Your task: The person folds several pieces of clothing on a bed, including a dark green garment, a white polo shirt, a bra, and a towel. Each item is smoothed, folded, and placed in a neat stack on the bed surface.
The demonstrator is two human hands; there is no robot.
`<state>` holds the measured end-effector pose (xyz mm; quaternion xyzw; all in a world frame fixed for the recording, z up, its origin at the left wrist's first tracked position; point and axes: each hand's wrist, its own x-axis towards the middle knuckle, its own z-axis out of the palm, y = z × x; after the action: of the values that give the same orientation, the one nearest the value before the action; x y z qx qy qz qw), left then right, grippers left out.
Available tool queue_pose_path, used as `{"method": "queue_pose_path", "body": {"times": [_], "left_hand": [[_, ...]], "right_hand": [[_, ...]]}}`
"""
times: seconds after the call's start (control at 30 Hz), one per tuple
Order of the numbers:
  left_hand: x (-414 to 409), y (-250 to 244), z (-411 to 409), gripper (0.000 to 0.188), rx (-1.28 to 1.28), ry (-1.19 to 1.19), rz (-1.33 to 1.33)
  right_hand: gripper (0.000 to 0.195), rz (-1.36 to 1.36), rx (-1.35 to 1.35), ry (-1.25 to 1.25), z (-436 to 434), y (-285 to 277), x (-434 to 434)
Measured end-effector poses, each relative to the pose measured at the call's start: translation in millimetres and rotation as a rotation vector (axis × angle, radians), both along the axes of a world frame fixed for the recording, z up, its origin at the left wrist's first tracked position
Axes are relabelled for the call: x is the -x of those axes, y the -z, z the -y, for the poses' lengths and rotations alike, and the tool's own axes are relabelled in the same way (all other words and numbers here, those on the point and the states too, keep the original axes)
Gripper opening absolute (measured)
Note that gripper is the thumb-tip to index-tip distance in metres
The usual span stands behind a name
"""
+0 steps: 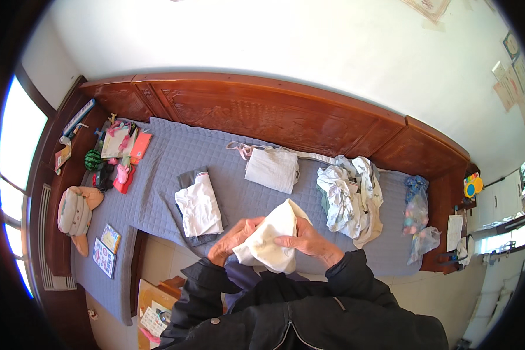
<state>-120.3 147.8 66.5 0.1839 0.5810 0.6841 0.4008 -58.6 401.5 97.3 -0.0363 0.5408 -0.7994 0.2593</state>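
Note:
A small cream-white cloth garment (271, 238), partly bunched, is held up in front of my body. My left hand (235, 239) grips its left side, and my right hand (311, 242) pinches its right edge with the thumb on top. Just beyond my left hand, a folded white garment (200, 208) lies over darker folded clothes on the grey quilted cover (240, 205). Farther back sits a folded off-white cloth (272, 169) with pinkish straps beside it. To the right is a loose heap of patterned, light-coloured clothes (348, 197).
A carved wooden backrest (262, 111) runs along the wall. Toys, including a watermelon-patterned ball (93, 160), and a plush cushion (75, 211) crowd the left end. Two books (105, 253) lie nearer. Plastic bags (416, 214) rest at the right end. A wooden stool or table (151, 297) stands lower left.

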Motion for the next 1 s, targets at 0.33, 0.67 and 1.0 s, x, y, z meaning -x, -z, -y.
{"method": "queue_pose_path", "body": {"times": [0.33, 0.67, 1.0], "left_hand": [[-38, 27, -37, 0.049, 0.061, -0.255, 0.214], [-32, 45, -66, 0.036, -0.124, -0.405, 0.417], [-31, 100, -126, 0.024, 0.194, -0.328, 0.028]], "right_hand": [[0.056, -0.085, -0.366, 0.350, 0, 29, -8], [0.110, -0.010, -0.262, 0.431, -28, 75, -52], [0.070, 0.408, 0.060, 0.564, -10, 125, -103]]}}
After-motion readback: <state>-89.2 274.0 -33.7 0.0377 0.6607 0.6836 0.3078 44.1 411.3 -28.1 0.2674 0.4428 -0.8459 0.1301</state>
